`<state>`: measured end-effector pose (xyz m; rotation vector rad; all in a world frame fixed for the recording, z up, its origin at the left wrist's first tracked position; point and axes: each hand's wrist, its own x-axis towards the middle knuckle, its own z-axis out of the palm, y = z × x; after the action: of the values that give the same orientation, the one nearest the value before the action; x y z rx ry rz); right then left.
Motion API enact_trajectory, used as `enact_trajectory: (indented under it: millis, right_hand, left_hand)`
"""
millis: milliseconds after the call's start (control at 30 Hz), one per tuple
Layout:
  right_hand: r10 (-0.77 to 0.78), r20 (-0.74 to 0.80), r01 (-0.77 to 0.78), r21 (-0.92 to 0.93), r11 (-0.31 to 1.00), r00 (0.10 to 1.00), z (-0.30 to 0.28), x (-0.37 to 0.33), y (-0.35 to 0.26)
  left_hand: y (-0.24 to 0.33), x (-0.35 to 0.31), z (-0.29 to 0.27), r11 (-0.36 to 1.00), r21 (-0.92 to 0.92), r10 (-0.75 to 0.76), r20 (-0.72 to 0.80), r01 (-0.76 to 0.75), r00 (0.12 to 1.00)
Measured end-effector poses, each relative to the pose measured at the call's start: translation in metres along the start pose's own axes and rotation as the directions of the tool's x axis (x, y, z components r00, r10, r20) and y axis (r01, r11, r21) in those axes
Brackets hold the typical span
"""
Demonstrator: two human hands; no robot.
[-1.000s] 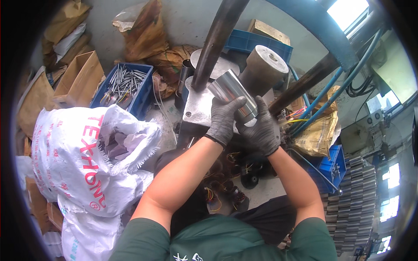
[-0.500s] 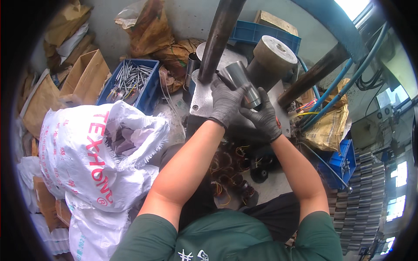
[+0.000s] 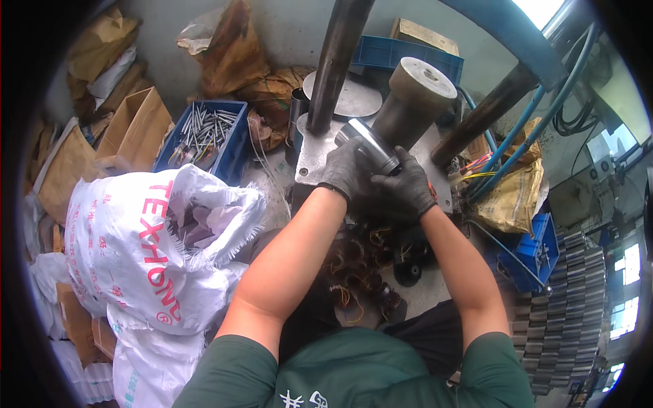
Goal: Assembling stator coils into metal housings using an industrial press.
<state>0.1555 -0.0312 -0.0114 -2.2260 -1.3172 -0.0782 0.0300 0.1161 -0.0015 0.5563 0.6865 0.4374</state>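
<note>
Both my hands wear dark grey gloves and hold a shiny metal cylinder (image 3: 367, 144) tilted over the grey metal plate (image 3: 314, 158) of a press. My left hand (image 3: 343, 168) grips its left side, and my right hand (image 3: 407, 183) cups it from below and right. The cylinder lies just in front of a thick brown steel ram (image 3: 412, 100) and right of a dark upright column (image 3: 336, 61). Below my forearms sit several dark wound coils (image 3: 359, 262) with coloured wires.
A white woven sack (image 3: 146, 248) stands open at my left. Behind it a blue crate (image 3: 204, 136) holds metal rods, with brown paper bags (image 3: 132, 129) around. Blue hoses (image 3: 524, 129), a yellow bag (image 3: 513, 197) and another blue crate (image 3: 534, 255) are at right.
Both hands have carried the metal cylinder forward and down toward the press plate, tilting it closer to the brown ram. My view has shifted slightly with it.
</note>
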Motion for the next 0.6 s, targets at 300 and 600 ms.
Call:
enact_trajectory:
  millis: [300,600]
  right_hand:
    - [0.339,0.264,-0.423,0.678,0.601,0.903,-0.040,-0.040,-0.046]
    - [0.149,-0.139,0.071,0.918,0.391,0.979,-0.103,-0.052,-0.031]
  left_hand:
    - [0.007,-0.036,0.011,0.979,-0.100,0.183,0.063,-0.176,0.981]
    - [0.025,0.032,-0.031,0.844,-0.344,0.369,-0.186,-0.412,0.911]
